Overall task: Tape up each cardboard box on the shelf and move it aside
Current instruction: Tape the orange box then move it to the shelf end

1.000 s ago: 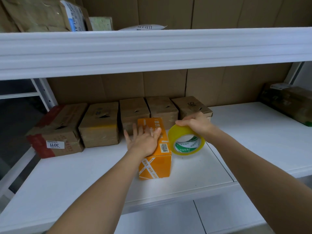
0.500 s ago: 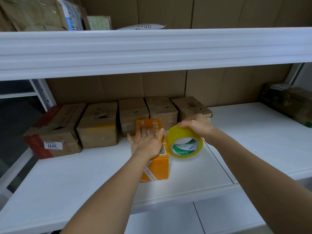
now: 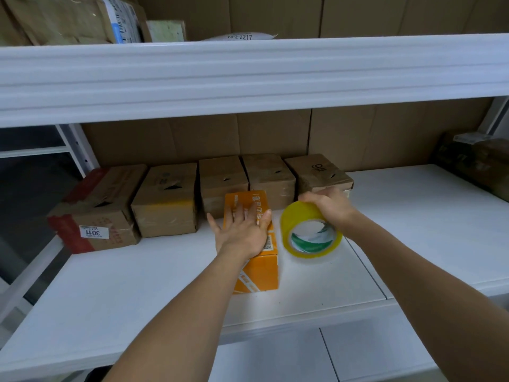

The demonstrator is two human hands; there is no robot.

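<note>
We log one orange box [image 3: 254, 260] standing on the white shelf [image 3: 115, 296], near its middle, in front of a row of brown boxes. Its long axis runs from the shelf's front edge toward the back wall, and the far end touches or nearly touches the row; we cannot tell which. The printed top faces up, and a barcode label sits on the right side of the top.

Count: five brown cardboard boxes [image 3: 166, 205] in a row along the cardboard back wall, the leftmost one [image 3: 96, 216] with red edges and a white label reading 3011. One orange box. One roll of yellow tape [image 3: 311, 232]. One further dark parcel [image 3: 479, 166] lies at the far right of the same shelf, well apart from the row. On the upper shelf [image 3: 248, 75] we see several parcels, not countable.

Left hand [image 3: 242, 232]: fingers straight and spread, palm flat on the top of the orange box, pressing down.

Right hand [image 3: 329, 206]: fingers curled over the upper rim of the tape roll, gripping it. The roll stands on edge just right of the orange box, its open core facing us. We cannot tell whether it rests on the shelf.
</note>
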